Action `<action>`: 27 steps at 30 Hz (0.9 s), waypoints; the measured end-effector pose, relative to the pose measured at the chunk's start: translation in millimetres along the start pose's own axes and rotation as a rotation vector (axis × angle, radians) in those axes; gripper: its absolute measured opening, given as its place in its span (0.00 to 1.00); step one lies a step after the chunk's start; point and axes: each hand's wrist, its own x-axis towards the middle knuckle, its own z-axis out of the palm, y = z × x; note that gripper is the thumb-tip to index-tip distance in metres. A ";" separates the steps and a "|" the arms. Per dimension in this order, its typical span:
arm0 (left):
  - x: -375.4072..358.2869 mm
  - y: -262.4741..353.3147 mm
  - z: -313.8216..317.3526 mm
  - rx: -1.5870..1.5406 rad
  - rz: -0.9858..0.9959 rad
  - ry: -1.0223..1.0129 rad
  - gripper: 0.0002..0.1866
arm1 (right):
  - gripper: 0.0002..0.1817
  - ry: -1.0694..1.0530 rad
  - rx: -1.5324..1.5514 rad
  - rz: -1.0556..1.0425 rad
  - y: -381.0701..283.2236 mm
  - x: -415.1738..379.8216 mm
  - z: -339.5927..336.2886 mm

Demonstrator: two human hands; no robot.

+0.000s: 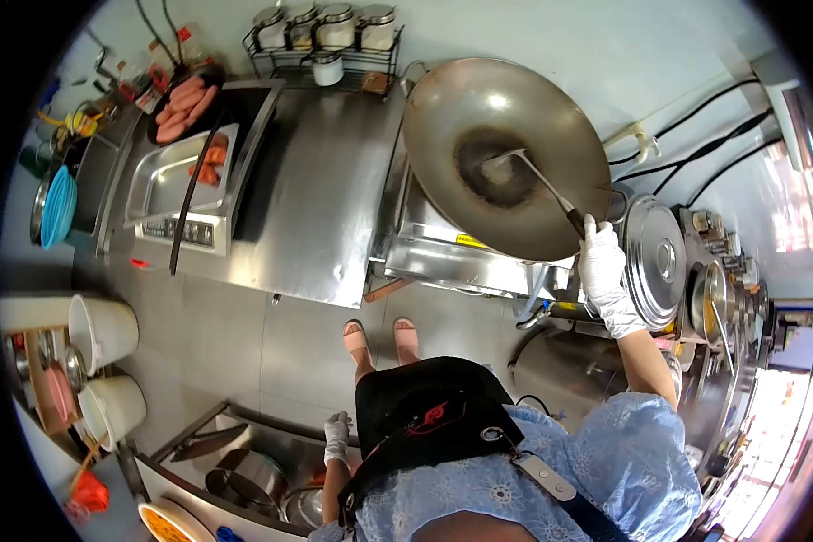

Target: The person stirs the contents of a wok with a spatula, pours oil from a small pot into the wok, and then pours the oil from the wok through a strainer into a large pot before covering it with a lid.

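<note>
Gloved right hand (602,269) wrapped around a spatula (548,185) in the wok (556,113)
The spatula's blade sits over the wok's dark centre; the left hand (337,435) hangs low, fingers partly curled, its hold unclear. 4 lidded jars (336,29) line up beyond the steel bench (325,181).

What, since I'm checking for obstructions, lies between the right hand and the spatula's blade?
Only the spatula's handle, above the wok, stretches from the right hand to the blade, as the head view shows.
</note>
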 end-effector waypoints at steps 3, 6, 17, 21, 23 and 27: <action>-11.8 -39.6 -6.5 0.089 -0.112 -0.016 0.14 | 0.23 -0.089 0.025 0.026 -3.0 -6.0 -9.7; -11.1 -85.6 -21.0 1.079 0.520 -0.061 0.12 | 0.22 0.031 0.122 -0.043 -19.1 -7.1 -42.8; 22.4 -92.8 -31.6 0.075 0.104 0.172 0.19 | 0.15 -0.476 0.676 -0.707 -190.9 -119.8 -49.9; 18.0 -93.5 -63.7 0.143 0.069 0.173 0.19 | 0.13 -0.932 0.438 -0.874 -250.9 -175.2 -39.1; 39.1 -124.7 -75.4 0.137 0.004 0.129 0.19 | 0.13 -0.948 0.470 -0.908 -274.5 -202.7 -14.4; 99.0 -170.6 -93.4 0.264 -0.034 0.050 0.22 | 0.14 -1.096 0.734 -0.942 -353.7 -236.8 58.2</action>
